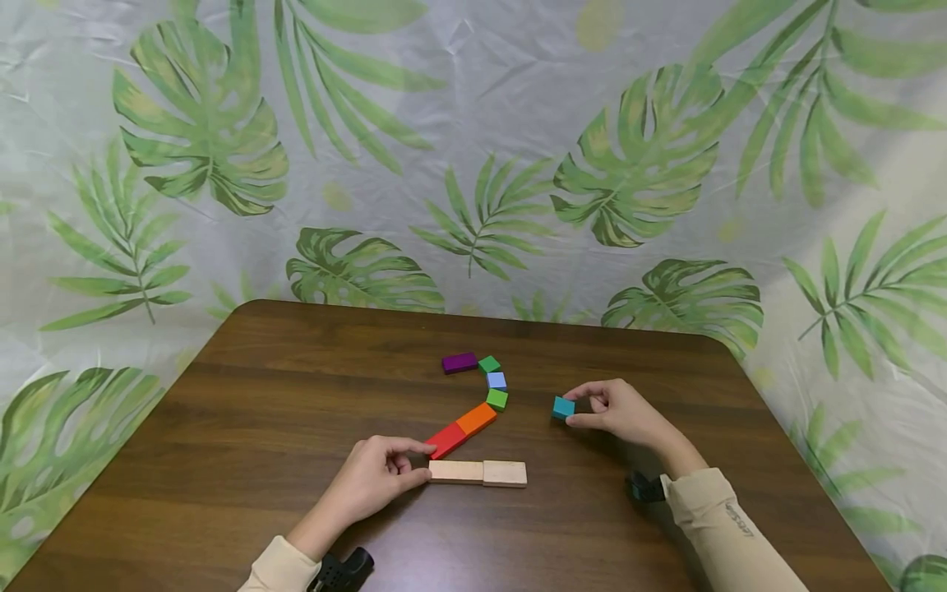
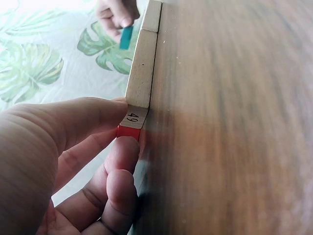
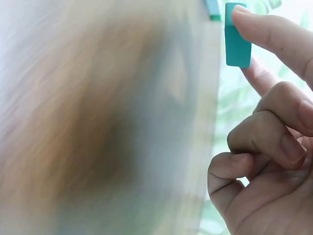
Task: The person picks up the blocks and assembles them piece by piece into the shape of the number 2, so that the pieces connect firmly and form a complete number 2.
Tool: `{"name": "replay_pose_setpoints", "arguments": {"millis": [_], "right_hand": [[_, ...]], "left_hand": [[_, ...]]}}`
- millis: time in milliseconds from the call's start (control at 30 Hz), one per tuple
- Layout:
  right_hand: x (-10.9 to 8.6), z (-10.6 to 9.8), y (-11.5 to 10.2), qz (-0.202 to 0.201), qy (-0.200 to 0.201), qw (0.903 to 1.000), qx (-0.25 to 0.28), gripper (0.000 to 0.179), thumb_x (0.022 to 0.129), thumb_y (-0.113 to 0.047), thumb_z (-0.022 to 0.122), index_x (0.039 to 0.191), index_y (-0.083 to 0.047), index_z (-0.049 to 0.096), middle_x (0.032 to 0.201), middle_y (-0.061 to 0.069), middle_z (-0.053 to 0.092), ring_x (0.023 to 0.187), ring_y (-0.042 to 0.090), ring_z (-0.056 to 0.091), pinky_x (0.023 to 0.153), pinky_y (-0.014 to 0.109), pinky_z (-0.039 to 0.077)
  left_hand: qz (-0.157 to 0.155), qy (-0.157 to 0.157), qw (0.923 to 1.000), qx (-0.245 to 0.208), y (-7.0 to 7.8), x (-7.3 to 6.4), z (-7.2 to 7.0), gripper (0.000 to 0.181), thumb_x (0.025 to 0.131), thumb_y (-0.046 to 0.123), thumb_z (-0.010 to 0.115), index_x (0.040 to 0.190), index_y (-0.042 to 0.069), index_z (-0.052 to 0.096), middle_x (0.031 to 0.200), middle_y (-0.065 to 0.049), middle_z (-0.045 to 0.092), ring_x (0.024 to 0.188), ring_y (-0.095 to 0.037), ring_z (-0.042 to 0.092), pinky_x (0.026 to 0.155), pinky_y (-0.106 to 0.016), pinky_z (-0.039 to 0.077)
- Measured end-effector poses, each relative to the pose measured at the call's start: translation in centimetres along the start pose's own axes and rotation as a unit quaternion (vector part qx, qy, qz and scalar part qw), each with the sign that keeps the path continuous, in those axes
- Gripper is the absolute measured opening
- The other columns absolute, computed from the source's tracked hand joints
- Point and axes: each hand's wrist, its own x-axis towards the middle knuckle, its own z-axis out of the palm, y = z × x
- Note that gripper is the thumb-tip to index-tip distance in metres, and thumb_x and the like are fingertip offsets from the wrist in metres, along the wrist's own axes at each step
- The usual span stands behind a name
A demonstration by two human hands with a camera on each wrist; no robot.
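A curved line of small blocks lies on the brown table. My left hand (image 1: 373, 477) is at its near left end, thumb on a plain wooden block (image 1: 455, 471) and fingers against a red block (image 1: 446, 441), holding the two between them. In the left wrist view the wooden block's end (image 2: 134, 117) reads 49. A second plain block (image 1: 505, 474) continues it to the right. From the red block run an orange block (image 1: 477, 418), a light green block (image 1: 497, 400), a pale blue block (image 1: 496, 381), a green block (image 1: 489, 364) and a purple block (image 1: 459, 363). My right hand (image 1: 617, 411) pinches a teal block (image 1: 564, 408) between thumb and index finger.
The wooden table (image 1: 259, 395) has rounded far corners. Behind it hangs a pale cloth (image 1: 488, 99) printed with green leaves. A dark wrist camera (image 1: 344, 569) sits under the left wrist, another (image 1: 645, 487) under the right.
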Motion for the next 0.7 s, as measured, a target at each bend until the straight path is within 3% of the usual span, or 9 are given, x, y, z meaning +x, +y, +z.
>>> {"name": "replay_pose_setpoints", "arguments": {"millis": [367, 700], "right_hand": [[3.6, 1.2, -5.3, -0.026, -0.006, 0.9996, 0.011, 0.036, 0.092, -0.028, 0.087, 0.123, -0.013, 0.078, 0.061, -0.007, 0.024, 0.056, 0.012, 0.022, 0.056, 0.025, 0.027], [7.1, 3.3, -8.3, -0.058, -0.01, 0.9983, -0.004, 0.036, 0.091, -0.027, 0.088, 0.122, -0.01, 0.079, 0.061, -0.006, 0.027, 0.056, 0.013, 0.023, 0.059, 0.025, 0.029]], "left_hand": [[0.002, 0.001, 1.0, 0.001, -0.1, 0.0, 0.0, 0.024, 0.088, 0.019, 0.089, 0.111, 0.022, 0.085, 0.066, 0.011, 0.061, 0.055, -0.001, 0.046, 0.053, -0.02, 0.038], [0.004, -0.002, 1.0, -0.001, -0.2, 0.0, -0.1, 0.024, 0.088, 0.02, 0.089, 0.112, 0.021, 0.085, 0.066, 0.011, 0.061, 0.054, 0.0, 0.046, 0.052, -0.019, 0.038]]}}
